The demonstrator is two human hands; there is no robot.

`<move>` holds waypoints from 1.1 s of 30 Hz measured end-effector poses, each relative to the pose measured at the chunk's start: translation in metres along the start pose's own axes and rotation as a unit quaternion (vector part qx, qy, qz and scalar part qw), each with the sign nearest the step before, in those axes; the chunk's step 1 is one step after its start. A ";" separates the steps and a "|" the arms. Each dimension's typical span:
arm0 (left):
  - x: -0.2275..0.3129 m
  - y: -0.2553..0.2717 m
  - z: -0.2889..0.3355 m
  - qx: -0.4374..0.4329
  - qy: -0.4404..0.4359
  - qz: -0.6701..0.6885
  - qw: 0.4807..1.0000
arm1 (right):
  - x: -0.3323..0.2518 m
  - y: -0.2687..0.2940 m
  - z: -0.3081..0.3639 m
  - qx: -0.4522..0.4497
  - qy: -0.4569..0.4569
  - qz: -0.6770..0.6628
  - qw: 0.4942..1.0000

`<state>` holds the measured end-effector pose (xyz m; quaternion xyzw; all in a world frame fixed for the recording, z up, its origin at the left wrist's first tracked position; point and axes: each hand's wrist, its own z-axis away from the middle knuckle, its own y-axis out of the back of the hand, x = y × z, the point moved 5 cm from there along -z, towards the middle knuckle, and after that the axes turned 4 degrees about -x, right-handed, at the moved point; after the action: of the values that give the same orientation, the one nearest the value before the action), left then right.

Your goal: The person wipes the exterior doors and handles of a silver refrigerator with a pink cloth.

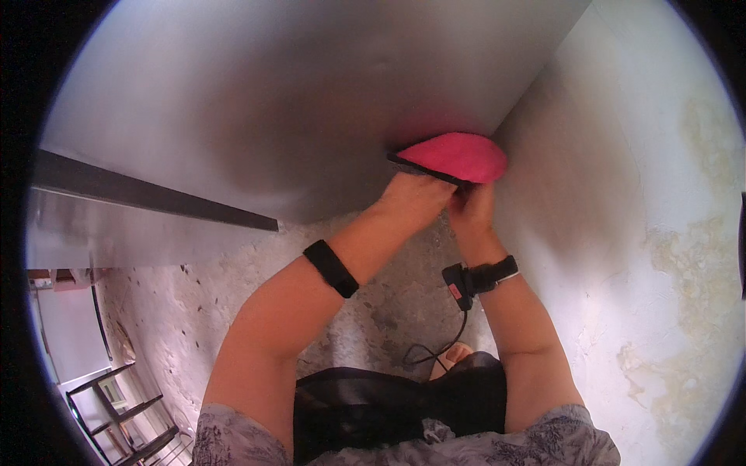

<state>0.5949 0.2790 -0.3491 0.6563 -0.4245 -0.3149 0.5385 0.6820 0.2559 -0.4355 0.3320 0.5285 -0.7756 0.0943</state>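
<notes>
A pink fuzzy pad with a black edge [458, 155], shaped like a cleaning mitt, is held out in front of me against the lower right part of a grey metallic panel [311, 93]. My left hand [420, 194] is at its black edge, and the fingers disappear behind or into it. My right hand [472, 206] is close beside the left, curled at the pad's lower right edge. Its fingertips are mostly hidden. Black straps circle both forearms; the right one carries a small black device [460, 286] with a cable.
A pale, stained wall [668, 256] rises close on my right. The grey panel fills the space ahead, with a dark bar [155, 190] at its left. Below lies a rough concrete floor [233, 287]. A black metal rack [120, 412] stands at the lower left, near a white panel [74, 330].
</notes>
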 end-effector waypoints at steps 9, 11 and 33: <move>-0.071 -0.005 0.117 -0.186 -0.030 -0.213 0.959 | 0.104 -0.047 0.029 -0.127 -0.114 -0.061 0.983; -0.091 0.010 0.140 -0.031 0.021 -0.072 0.997 | 0.124 -0.060 0.033 -0.162 -0.073 -0.040 0.983; -0.047 -0.034 0.069 -0.238 0.076 0.019 0.968 | 0.053 -0.013 0.005 -0.089 -0.150 -0.085 0.981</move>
<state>0.5215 0.2933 -0.3992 0.5226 -0.3077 -0.3457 0.7160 0.6330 0.2684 -0.4568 0.1561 0.6016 -0.7716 0.1358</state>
